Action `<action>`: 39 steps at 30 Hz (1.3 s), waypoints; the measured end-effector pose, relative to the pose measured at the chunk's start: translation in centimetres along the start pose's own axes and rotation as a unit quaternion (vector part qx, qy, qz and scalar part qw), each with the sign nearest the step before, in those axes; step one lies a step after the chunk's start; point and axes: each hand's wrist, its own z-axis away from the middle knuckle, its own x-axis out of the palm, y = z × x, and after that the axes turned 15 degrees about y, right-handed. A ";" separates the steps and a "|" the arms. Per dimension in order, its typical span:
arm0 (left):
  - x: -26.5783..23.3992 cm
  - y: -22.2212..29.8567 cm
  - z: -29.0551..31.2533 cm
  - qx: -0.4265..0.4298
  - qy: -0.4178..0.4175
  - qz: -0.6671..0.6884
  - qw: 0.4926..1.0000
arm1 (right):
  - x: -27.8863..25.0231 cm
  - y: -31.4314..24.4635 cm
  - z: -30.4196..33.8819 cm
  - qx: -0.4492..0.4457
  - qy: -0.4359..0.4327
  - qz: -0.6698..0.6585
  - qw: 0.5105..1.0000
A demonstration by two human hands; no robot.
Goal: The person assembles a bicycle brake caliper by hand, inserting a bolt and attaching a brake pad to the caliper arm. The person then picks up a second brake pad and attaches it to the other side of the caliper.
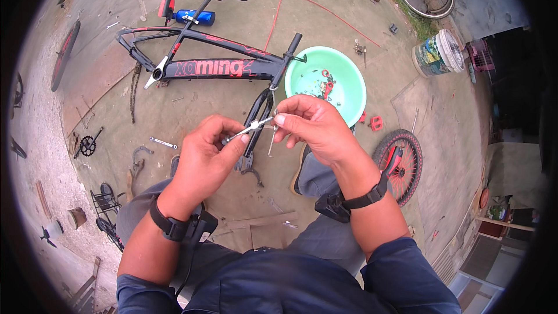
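- A slim silvery metal part [254, 125] with a pale collar along it is held between the two hands, in front of the bicycle fork [258, 110].
- By the left hand [203, 151], the lower end of the part is pinched between thumb and fingers; the grip is nearly closed.
- By the right hand [314, 127], the upper end is pinched between thumb and forefinger, with the other fingers curled; this grip is also nearly closed.
- Below the right fingertips, a thin rod [271, 144] is seen hanging; how it is held cannot be told.
- Beyond the hands, a black-and-red bicycle frame [212, 68] is laid out on the concrete ground [325, 17].
- Just beside the frame's front end, a pale green basin [358, 81] is placed, and small red parts [329, 88] are contained in it.
- A red-spoked wheel [411, 168] is seen near the right forearm.
- A wrench [163, 142] is left on the ground, to the left of the left hand.
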 end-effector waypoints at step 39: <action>-0.8 -0.9 0.2 -0.040 -0.045 0.021 0.998 | 1.1 0.9 -0.4 -0.004 -0.038 0.003 0.999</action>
